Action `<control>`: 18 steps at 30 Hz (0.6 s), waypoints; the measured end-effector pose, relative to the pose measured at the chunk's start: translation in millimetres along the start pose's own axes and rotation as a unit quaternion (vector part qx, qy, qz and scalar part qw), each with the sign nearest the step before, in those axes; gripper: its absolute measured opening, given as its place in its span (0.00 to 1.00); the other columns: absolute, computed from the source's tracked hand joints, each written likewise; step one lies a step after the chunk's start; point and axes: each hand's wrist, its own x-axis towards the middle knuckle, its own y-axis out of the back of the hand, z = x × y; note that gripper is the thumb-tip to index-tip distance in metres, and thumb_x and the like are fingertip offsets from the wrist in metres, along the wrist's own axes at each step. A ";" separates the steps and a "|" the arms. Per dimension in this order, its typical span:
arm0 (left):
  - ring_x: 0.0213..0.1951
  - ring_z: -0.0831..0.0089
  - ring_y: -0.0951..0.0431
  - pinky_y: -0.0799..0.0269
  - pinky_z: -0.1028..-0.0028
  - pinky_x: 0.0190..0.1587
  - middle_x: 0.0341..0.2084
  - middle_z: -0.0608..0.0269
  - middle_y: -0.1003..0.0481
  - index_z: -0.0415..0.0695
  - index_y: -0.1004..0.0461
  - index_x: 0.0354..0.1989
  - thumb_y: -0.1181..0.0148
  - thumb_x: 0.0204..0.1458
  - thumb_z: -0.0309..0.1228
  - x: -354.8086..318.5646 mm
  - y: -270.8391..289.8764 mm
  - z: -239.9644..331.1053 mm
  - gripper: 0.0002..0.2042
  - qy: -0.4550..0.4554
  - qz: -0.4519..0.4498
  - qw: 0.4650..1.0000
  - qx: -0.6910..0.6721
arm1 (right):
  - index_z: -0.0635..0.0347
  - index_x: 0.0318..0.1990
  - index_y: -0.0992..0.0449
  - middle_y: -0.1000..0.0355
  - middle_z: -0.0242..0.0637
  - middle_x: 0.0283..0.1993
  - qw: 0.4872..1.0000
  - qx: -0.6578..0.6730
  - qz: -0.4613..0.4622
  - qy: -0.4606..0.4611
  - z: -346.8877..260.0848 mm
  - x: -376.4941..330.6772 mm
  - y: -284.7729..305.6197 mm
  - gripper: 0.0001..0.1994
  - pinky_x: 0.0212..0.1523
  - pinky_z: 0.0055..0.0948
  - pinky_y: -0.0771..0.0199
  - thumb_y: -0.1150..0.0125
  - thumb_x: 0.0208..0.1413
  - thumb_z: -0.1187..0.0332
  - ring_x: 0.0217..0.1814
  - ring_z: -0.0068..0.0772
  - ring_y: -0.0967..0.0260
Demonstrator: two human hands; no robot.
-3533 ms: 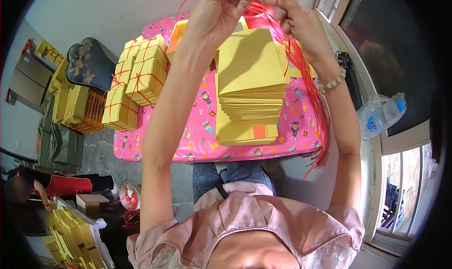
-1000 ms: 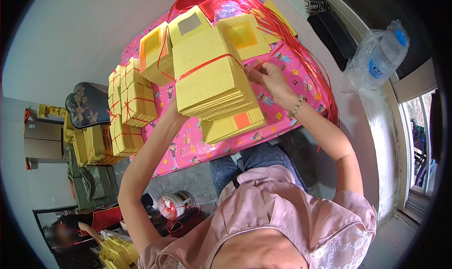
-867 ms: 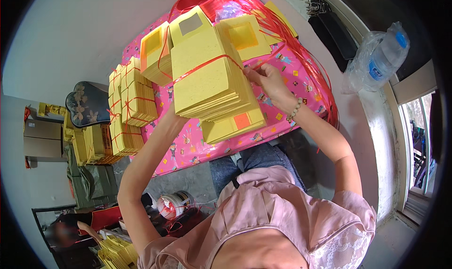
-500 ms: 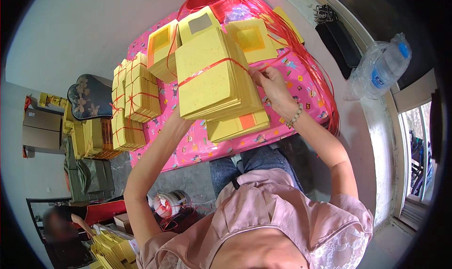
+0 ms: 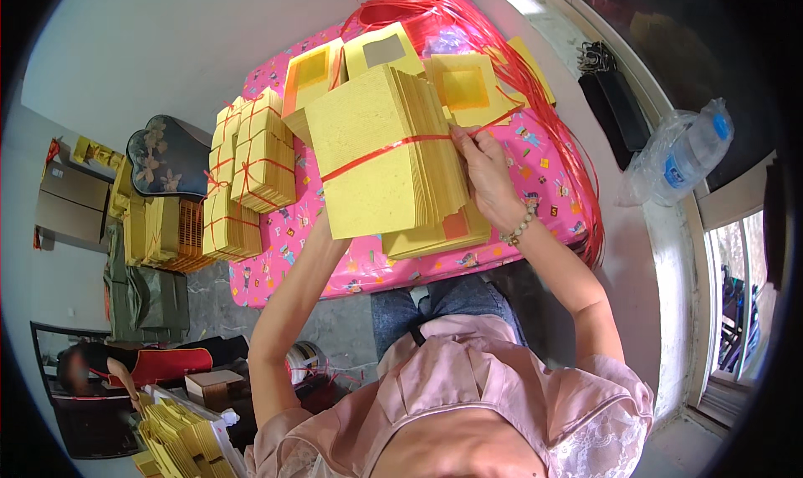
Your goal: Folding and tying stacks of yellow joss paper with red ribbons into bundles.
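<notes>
A thick stack of yellow paper (image 5: 381,181) is held up and tilted over the pink table. A red plastic ribbon (image 5: 385,150) crosses its front and wraps round its right side. My left hand (image 5: 329,234) goes behind the stack's lower left, where it bears the stack; its fingers are hidden. At the stack's right edge, the thumb and fingers of my right hand (image 5: 485,167) pinch the ribbon. Under the held stack lies another yellow paper stack (image 5: 410,245) with an orange patch.
Tied yellow bundles (image 5: 266,162) stand on the table's left. Patterned paper stacks (image 5: 311,76) and a coil of red ribbon (image 5: 548,135) lie farther back. A wrapped bottle (image 5: 687,164) is on the right ledge. At lower left, a co-worker's arm (image 5: 124,378) reaches toward yellow paper (image 5: 180,436).
The whole view has shifted a little. The held stack has turned slightly, showing more of its right-side edges. My right hand still pinches the ribbon at its side.
</notes>
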 end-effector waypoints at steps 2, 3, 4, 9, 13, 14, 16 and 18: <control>0.48 0.66 0.20 0.19 0.65 0.45 0.53 0.55 0.24 0.40 0.33 0.62 0.49 0.64 0.45 -4.6 0.7 1.0 0.25 -0.004 -0.016 1.000 -0.015 | 0.63 0.49 0.25 0.24 0.31 0.48 1.000 0.013 -0.016 0.006 -3.1 1.7 -5.5 0.12 0.51 0.22 0.29 0.44 0.67 0.63 0.48 0.19 0.29; 0.48 0.66 0.20 0.19 0.65 0.45 0.53 0.55 0.24 0.40 0.33 0.62 0.49 0.64 0.45 -9.5 1.0 3.0 0.25 -0.006 -0.024 0.999 -0.022 | 0.62 0.49 0.26 0.24 0.31 0.47 0.998 0.049 -0.025 0.011 -5.7 0.8 -8.0 0.12 0.51 0.23 0.29 0.44 0.67 0.63 0.48 0.19 0.29; 0.48 0.66 0.20 0.19 0.65 0.45 0.53 0.55 0.24 0.40 0.33 0.62 0.49 0.64 0.45 -10.2 1.1 5.4 0.25 -0.008 -0.032 0.999 -0.029 | 0.62 0.48 0.26 0.24 0.32 0.47 0.996 0.085 -0.034 0.015 -9.5 0.2 -12.0 0.12 0.51 0.23 0.28 0.45 0.67 0.62 0.47 0.20 0.29; 0.50 0.62 0.20 0.18 0.63 0.47 0.56 0.53 0.26 0.43 0.34 0.63 0.50 0.65 0.46 -12.3 -15.7 11.6 0.24 -0.022 0.011 1.000 -0.019 | 0.62 0.47 0.26 0.24 0.32 0.45 0.990 0.130 -0.055 0.004 -15.6 12.9 -17.9 0.11 0.51 0.26 0.27 0.46 0.68 0.63 0.47 0.23 0.28; 0.48 0.62 0.19 0.17 0.64 0.45 0.54 0.53 0.26 0.44 0.34 0.62 0.51 0.65 0.45 -9.0 -21.9 16.9 0.23 -0.054 0.077 0.995 0.039 | 0.62 0.47 0.26 0.24 0.32 0.44 0.985 0.150 -0.090 0.007 -21.4 30.0 -20.0 0.11 0.51 0.27 0.27 0.47 0.69 0.63 0.46 0.24 0.27; 0.48 0.62 0.19 0.17 0.64 0.45 0.54 0.53 0.26 0.44 0.34 0.62 0.51 0.65 0.45 -8.9 -20.9 17.8 0.23 -0.058 0.075 0.995 0.040 | 0.62 0.47 0.26 0.24 0.32 0.44 0.984 0.148 -0.095 0.008 -23.8 31.8 -21.6 0.11 0.51 0.27 0.27 0.47 0.69 0.63 0.46 0.24 0.27; 0.46 0.65 0.19 0.17 0.66 0.44 0.53 0.55 0.26 0.43 0.35 0.63 0.52 0.66 0.45 -9.1 -20.2 18.1 0.23 -0.073 0.092 0.992 0.042 | 0.62 0.48 0.27 0.24 0.33 0.44 0.984 0.141 -0.101 0.032 -28.9 34.5 -24.6 0.11 0.50 0.27 0.27 0.47 0.69 0.63 0.45 0.24 0.27; 0.45 0.66 0.19 0.18 0.67 0.44 0.52 0.56 0.25 0.43 0.34 0.62 0.52 0.66 0.44 -6.9 -21.5 17.9 0.22 -0.107 0.115 0.985 0.078 | 0.62 0.49 0.27 0.24 0.33 0.44 0.982 0.136 -0.130 0.022 -33.0 44.1 -20.0 0.11 0.50 0.26 0.26 0.47 0.69 0.64 0.45 0.24 0.27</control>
